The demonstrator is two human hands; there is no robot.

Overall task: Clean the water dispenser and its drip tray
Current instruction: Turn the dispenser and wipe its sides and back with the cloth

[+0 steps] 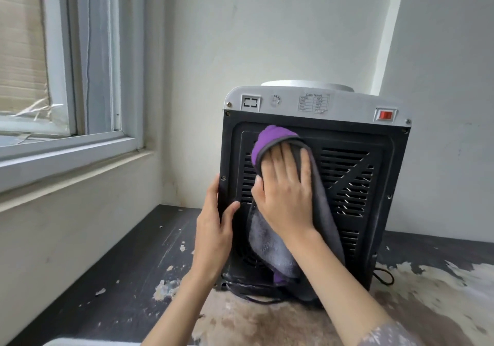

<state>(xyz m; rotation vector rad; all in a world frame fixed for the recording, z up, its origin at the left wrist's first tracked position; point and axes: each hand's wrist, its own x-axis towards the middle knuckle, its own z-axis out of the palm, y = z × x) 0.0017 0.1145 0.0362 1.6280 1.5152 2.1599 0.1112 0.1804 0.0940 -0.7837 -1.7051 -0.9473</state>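
Head view shows your right hand (287, 188) lying flat, fingers spread, and pressing a grey and purple microfibre cloth (270, 246) on the black slotted back panel (352, 174) of the white and black tabletop water dispenser (315, 105). Your left hand (213, 228) holds the left edge of the dispenser, thumb on the panel and fingers bent around the side, so this grip steadies it. The dispenser stands near the back edge of the dark worn surface (139, 260), close to the wall, with its back turned to you. I judge you are in the middle of the task: the back is being wiped now. The front and the drip tray are hidden, so I cannot tell if they are done. The panel looks dusty near the bottom.
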